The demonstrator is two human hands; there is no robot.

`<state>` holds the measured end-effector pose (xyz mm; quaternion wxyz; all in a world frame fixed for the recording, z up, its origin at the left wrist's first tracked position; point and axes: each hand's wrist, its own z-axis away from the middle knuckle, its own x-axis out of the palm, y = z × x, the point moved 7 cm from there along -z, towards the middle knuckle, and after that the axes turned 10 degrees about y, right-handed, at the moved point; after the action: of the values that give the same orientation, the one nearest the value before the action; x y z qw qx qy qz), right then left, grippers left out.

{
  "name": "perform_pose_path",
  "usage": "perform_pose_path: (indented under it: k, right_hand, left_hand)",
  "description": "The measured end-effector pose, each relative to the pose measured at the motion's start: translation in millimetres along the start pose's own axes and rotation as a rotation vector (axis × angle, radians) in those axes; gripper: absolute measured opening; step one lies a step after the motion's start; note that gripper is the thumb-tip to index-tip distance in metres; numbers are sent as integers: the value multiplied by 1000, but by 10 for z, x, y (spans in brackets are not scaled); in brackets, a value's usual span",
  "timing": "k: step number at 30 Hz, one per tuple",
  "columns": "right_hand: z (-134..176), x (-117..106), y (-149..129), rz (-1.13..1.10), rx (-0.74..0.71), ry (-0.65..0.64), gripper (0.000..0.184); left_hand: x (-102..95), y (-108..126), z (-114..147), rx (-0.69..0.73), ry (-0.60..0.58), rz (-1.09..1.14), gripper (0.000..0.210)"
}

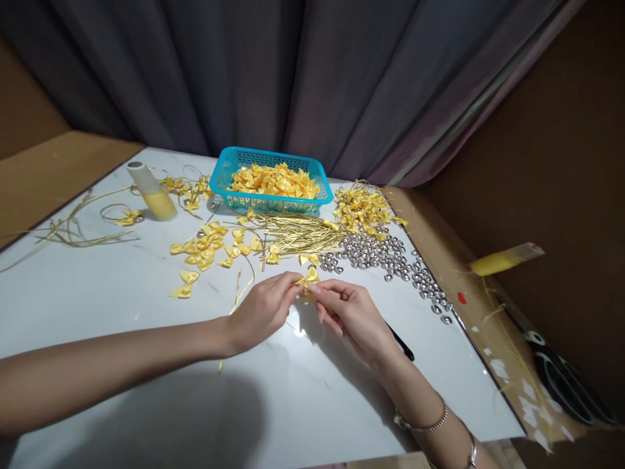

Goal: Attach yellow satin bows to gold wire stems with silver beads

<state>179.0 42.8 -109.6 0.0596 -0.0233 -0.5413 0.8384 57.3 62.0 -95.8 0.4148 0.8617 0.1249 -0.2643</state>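
A small yellow ribbon bow (pixel 309 277) is held up between both hands over the white tabletop. My left hand (pixel 267 305) pinches its left side with thumb and fingertips. From the right, my right hand (pixel 352 315) grips the bow's other side, its lower fingers curled. Close beyond the hands lie a sheaf of gold cords (pixel 303 233), a spread of silver bead-like pieces (pixel 374 251) and loose yellow bows (pixel 201 246). Whether a cord or a silver piece is also between my fingers, I cannot tell.
A blue basket (pixel 225 185) full of yellow bows stands at the back. A tied heap of bows (pixel 361 207) sits right of it. One thread cone (pixel 152 192) stands at left, another (pixel 508 259) at right. Black scissors (pixel 566 381) lie at far right; a black-handled tool (pixel 401 342) lies behind my right wrist.
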Motion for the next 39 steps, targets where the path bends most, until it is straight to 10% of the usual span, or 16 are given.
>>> perform_pose_path:
  k: [11,27,39]
  right_hand:
    - [27,51,-69,117,-58,-203,28]
    - [88,79,27,-80,-39,-150,22]
    - [89,73,-95,218,-102,-173,27]
  left_hand:
    - [-23,-34,-6,-23,10,6,15]
    - [1,183,99,382,8,-24,23]
    - [-32,-55,-8,-85,2,42,15]
